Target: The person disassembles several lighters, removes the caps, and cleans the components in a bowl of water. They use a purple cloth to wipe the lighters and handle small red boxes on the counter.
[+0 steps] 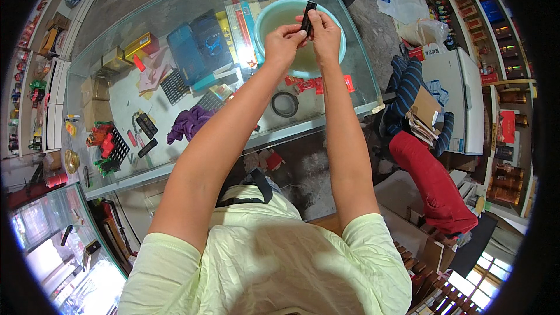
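A small black bar-shaped object is held between the fingers of both my hands, above a light-blue basin of cloudy water. My left hand pinches its lower end. My right hand grips it along the right side, thumb near the top. What the object is cannot be made out. The basin stands on a glass display case. Purple crumpled cloth lies left of my left forearm. Red packets and a dark-rimmed round dish show near the basin's front.
Through the glass show a blue case, gold boxes, black grids and a dark bracelet. At right, red cloth and striped cloth lie by a white cabinet. Stocked shelves line the right side.
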`<state>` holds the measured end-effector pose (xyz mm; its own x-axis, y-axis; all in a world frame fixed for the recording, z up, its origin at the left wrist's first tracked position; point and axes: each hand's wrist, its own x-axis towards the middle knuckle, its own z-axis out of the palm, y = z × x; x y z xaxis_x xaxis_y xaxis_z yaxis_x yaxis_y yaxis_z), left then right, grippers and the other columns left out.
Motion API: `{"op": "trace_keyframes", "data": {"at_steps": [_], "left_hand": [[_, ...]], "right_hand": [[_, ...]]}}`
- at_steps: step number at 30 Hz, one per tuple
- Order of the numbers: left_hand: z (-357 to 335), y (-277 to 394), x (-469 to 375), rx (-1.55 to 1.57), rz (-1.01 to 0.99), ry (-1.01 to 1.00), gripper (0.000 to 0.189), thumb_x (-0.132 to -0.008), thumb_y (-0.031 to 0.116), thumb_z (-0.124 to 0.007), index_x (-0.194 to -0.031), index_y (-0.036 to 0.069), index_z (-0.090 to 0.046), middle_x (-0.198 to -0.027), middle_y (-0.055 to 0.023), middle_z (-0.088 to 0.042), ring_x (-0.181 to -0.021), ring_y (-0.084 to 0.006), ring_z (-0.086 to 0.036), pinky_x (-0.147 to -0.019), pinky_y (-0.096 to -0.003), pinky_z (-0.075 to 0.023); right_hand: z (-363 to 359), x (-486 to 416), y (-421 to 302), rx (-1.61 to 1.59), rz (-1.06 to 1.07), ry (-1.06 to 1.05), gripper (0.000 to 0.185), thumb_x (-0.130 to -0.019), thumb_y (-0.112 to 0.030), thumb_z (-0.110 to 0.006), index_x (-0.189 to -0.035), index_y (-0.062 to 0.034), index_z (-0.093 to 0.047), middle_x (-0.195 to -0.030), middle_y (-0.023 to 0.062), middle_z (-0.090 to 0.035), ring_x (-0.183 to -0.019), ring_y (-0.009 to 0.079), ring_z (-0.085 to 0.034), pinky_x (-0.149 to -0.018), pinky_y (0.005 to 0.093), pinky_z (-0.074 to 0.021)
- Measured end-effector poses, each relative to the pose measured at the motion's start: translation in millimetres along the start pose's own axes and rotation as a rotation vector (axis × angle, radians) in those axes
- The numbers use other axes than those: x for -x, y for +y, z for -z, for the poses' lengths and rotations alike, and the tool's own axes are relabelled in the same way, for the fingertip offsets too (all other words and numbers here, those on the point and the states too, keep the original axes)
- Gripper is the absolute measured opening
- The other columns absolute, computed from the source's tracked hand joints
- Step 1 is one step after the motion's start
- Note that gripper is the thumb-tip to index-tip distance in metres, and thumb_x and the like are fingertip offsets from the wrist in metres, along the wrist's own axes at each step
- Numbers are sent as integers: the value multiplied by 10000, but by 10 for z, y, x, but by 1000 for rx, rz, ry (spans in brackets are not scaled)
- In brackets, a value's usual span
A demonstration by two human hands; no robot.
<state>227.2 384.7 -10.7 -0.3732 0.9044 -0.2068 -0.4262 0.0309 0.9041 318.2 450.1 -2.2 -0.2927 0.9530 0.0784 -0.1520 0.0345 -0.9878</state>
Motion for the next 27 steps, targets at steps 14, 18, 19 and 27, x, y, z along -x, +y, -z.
{"op": "trace_keyframes", "data": {"at_steps": [14,18,19,27], "left_hand": [[346,-243,-426,-465,-60,-14,285,-962,195,-602,-1177,9,-600,-1036,-81,-647,-857,-155,-639,-711,-300,-548],[272,-87,-353,-354,80,-59,283,-971,217,-578,-1193,44,-607,-1036,-67,-641,-848,-151,-621,-730,-313,-541],[308,-119,-418,-379,69,-25,283,-968,214,-580,-1197,49,-609,-1023,-64,-643,-842,-150,-620,-738,-312,-538],[286,-129,-462,-364,1,-49,295,-977,228,-576,-1226,77,-625,-1003,-23,-647,-840,-117,-576,-746,-273,-473]], "right_hand": [[-30,160,212,553,41,29,177,-869,-77,-628,-1009,5,-700,-936,137,-721,-769,225,-694,-746,319,-550],[48,169,337,754,244,-92,271,-855,-54,-558,-1085,-56,-701,-1008,167,-706,-894,309,-688,-841,362,-527],[86,135,357,755,262,-126,307,-853,-44,-540,-1113,-78,-700,-1028,163,-702,-926,303,-682,-860,357,-518],[69,-59,344,-119,-582,-76,257,-941,-16,-514,-1165,74,-603,-1118,170,-634,-977,253,-660,-897,321,-568]]}}
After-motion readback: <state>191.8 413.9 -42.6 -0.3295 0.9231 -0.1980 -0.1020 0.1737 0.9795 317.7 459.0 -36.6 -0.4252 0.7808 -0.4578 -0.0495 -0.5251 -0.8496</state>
